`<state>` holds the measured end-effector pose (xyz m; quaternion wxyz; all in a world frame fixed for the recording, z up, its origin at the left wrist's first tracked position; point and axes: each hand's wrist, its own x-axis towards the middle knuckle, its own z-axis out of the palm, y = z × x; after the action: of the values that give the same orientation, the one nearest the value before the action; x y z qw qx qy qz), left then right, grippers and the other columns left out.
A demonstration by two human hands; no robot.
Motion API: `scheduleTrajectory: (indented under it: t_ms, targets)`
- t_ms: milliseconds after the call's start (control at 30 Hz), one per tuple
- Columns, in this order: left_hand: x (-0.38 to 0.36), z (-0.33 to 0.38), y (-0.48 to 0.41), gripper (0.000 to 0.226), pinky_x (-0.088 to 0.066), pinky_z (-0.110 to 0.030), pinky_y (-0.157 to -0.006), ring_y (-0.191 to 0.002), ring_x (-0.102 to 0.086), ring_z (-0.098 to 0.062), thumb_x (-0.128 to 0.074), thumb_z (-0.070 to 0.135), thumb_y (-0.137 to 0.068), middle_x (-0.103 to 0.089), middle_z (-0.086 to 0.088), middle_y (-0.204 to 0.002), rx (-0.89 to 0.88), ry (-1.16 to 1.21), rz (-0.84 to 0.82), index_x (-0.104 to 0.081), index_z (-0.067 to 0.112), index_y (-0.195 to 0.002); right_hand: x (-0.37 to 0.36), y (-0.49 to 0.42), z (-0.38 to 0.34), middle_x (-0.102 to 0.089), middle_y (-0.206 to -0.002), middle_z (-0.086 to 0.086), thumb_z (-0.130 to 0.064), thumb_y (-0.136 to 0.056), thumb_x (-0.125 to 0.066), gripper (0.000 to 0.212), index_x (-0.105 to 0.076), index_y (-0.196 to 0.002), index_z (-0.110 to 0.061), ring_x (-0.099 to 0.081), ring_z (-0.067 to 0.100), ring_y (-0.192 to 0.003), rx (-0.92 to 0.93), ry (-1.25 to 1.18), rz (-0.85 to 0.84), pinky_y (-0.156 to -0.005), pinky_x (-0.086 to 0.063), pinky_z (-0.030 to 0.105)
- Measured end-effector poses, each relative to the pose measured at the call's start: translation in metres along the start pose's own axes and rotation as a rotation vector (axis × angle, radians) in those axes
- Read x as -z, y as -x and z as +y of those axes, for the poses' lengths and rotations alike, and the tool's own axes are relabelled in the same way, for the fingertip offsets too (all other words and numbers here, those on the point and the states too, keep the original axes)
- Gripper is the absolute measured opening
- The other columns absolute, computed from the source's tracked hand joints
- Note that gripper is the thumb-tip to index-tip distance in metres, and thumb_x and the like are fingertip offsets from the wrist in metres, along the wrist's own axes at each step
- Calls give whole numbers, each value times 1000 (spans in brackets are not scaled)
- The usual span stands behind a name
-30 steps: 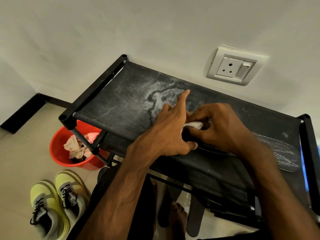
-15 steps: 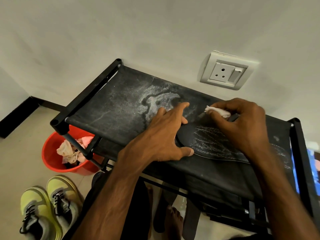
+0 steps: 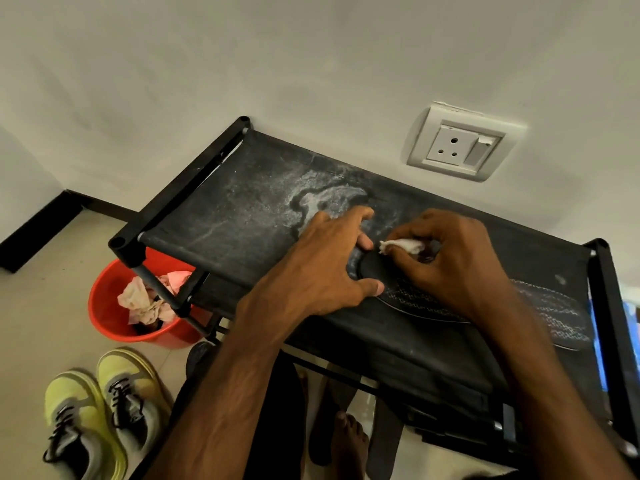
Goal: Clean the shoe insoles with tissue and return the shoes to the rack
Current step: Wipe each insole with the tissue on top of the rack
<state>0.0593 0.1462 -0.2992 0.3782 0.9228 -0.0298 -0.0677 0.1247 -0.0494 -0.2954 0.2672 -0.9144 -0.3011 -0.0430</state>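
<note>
A black insole (image 3: pixel 412 299) with a pale zigzag pattern lies flat on the dusty top shelf of the black shoe rack (image 3: pixel 242 216). My left hand (image 3: pixel 329 268) rests on the insole's left end, thumb at its near edge, fingers spread over the far side. My right hand (image 3: pixel 453 261) pinches a crumpled white tissue (image 3: pixel 403 244) and presses it on the insole just right of my left fingers. A pair of yellow-green and grey shoes (image 3: pixel 100 414) stands on the floor at the lower left.
A red bucket (image 3: pixel 110 317) with crumpled pink and white tissues sits on the floor beside the rack's left leg. A white wall socket (image 3: pixel 457 147) is mounted above the rack. Dark sandals and a bare foot (image 3: pixel 349 438) show under the rack.
My right hand has wiped the tissue along the insole, out to the right and back toward my left hand. My left hand has kept holding the insole's left end.
</note>
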Motion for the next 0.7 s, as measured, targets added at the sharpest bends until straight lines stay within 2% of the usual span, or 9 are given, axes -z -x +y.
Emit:
scheduleTrajectory:
  t_ms: [133, 233, 333, 467, 600, 700]
  targets:
    - [0, 0, 0, 100, -36, -37, -110, -132, -31, -11, -85, 39, -77, -58, 19, -123, 6, 14, -3, -25, 28, -155, -5, 1, -9, -70, -88, -10, -24, -83, -78, 17, -81, -99, -27, -63, 4, -73, 78, -37, -76, -65, -55, 34]
    - [-1, -1, -1, 99, -35, -36, -109, -132, -31, -11, -84, 38, -78, -58, 19, -124, 5, 17, -9, -24, 28, -156, -5, -1, -9, -71, -90, -12, -31, -84, -75, 17, -81, -99, -28, -64, 4, -74, 62, -38, -98, -65, -57, 36]
    - [-1, -2, -1, 97, -33, -34, -108, -131, -31, -10, -83, 40, -79, -58, 21, -124, -3, 12, -14, -23, 27, -155, -4, -6, 0, -71, -91, -13, -40, -82, -72, 21, -81, -100, -34, -65, 10, -77, -34, 61, -25, -67, -58, 42]
    - [-3, -3, -1, 95, -33, -32, -105, -126, -33, -10, -83, 41, -79, -58, 20, -124, -23, -9, -10, -26, 28, -154, 5, -5, 9, -71, -90, -13, -39, -84, -75, 15, -80, -98, -34, -62, 10, -76, -139, 87, 85, -68, -57, 42]
    - [-3, -4, -1, 79, -31, -27, -103, -123, -35, -10, -81, 42, -80, -57, 18, -125, -79, -42, 22, -41, 29, -148, 18, 3, 14, -72, -90, -10, -30, -86, -77, 13, -80, -99, -29, -64, 4, -77, -159, -73, 210, -67, -55, 30]
    - [-9, -7, -5, 55, -35, -32, -106, -119, -46, -10, -79, 45, -81, -61, 19, -116, -116, -58, 79, -58, 36, -131, 19, 5, 16, -71, -89, -13, -29, -87, -79, 11, -81, -97, -28, -64, 1, -78, -142, -75, 162, -66, -47, 14]
